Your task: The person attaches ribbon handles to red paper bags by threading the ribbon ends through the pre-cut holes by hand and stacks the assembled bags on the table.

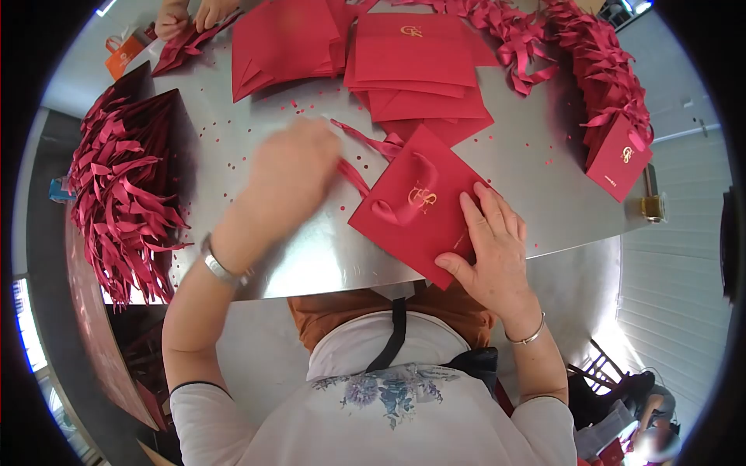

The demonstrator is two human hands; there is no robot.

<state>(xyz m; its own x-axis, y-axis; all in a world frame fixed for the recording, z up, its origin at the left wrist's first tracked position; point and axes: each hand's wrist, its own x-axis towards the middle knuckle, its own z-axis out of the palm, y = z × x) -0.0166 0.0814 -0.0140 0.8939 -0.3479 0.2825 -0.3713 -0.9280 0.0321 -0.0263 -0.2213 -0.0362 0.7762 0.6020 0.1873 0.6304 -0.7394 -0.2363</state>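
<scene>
A red paper gift bag (451, 190) with gold print lies flat and askew on the metal table. One ribbon handle loops over its front; another ribbon (373, 138) trails from its upper left side. My right hand (495, 245) rests on the bag's right part, open, thumb and fingers spread. Left of the bag, my left hand (294, 167) is raised and smeared by motion. The ribbon's loose ends come close to its fingers; whether they hold any of it cannot be told.
Stacks of red bags (412, 58) lie beyond. Ribboned bags stand in rows at the left (128, 186) and right (614, 85). A small jar (653, 208) sits by the right edge. Another person's hands (190, 17) work at the upper left. Red dots litter the table (233, 140).
</scene>
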